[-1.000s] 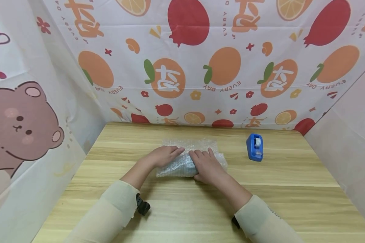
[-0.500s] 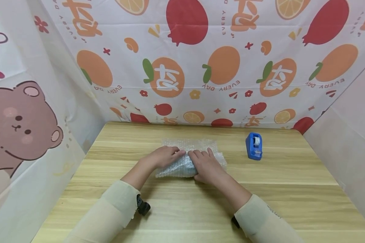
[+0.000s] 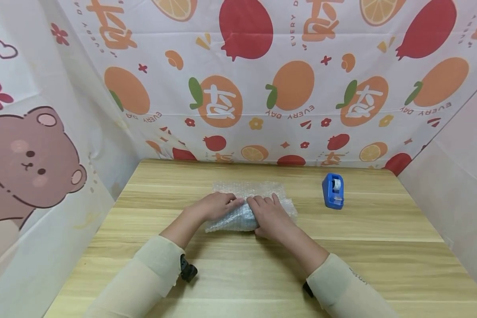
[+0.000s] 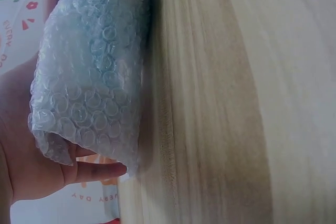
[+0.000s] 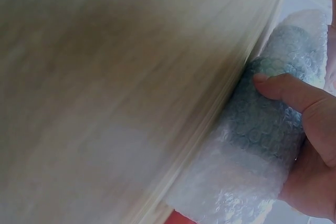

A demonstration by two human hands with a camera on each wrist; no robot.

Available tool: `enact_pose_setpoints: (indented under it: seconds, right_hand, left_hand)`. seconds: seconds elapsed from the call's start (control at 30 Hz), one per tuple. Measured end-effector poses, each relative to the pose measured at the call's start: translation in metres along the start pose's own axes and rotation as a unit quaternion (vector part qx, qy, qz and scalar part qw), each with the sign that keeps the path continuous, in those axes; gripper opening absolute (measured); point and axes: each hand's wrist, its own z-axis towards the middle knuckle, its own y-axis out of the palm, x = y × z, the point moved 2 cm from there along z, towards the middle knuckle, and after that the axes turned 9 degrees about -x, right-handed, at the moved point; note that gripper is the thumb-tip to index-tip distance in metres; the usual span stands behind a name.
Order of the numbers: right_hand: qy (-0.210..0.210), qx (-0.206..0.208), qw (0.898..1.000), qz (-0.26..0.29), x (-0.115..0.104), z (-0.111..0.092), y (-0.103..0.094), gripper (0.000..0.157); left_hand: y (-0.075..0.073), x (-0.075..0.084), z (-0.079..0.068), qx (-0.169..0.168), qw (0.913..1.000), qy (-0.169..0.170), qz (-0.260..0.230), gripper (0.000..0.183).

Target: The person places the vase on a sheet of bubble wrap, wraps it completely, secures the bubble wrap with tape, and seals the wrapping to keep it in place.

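A sheet of clear bubble wrap (image 3: 234, 222) lies on the table, its near part folded over a bluish-green rounded object (image 5: 262, 129). The wrap blurs that object, so its kind does not show. My right hand (image 3: 271, 216) grips the bundle at its right part, with the thumb (image 5: 283, 88) on the near side and the fingers over the top. At the left part, my left hand (image 3: 216, 206) holds the wrap, its thumb along the top and its fingers on the far side. Both hands' tips come close together over the fold.
A blue tape dispenser (image 3: 334, 192) with a roll of tape stands on the wooden table (image 3: 230, 278), right of the bundle. Behind the table hangs a fruit-print cloth (image 3: 258, 97). Another cloth with a bear (image 3: 32, 163) hangs at the left.
My left thumb has come down slightly and right, nearer to the right fingertips, and the left fingers have drawn in a little. The right hand and the bundle stay about where they were.
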Motion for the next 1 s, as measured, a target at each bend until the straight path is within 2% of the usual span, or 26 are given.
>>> enact_pose_setpoints:
  seconds: [0.27,0.7,1.0]
  right_hand:
    - [0.000,0.006,1.000,0.004,0.001,0.000,0.001,0.085]
    - [-0.003,0.003,1.000,0.005,-0.002,0.000,0.002,0.088]
    - [-0.001,0.003,1.000,0.015,-0.002,-0.001,0.001,0.090]
  left_hand:
    - [0.004,0.005,-0.002,-0.014,0.9999,-0.003,0.007,0.072]
    - [0.012,0.004,-0.005,-0.031,0.9990,-0.030,0.010,0.079]
    - [0.010,0.009,-0.006,-0.046,0.9981,-0.039,0.018,0.080]
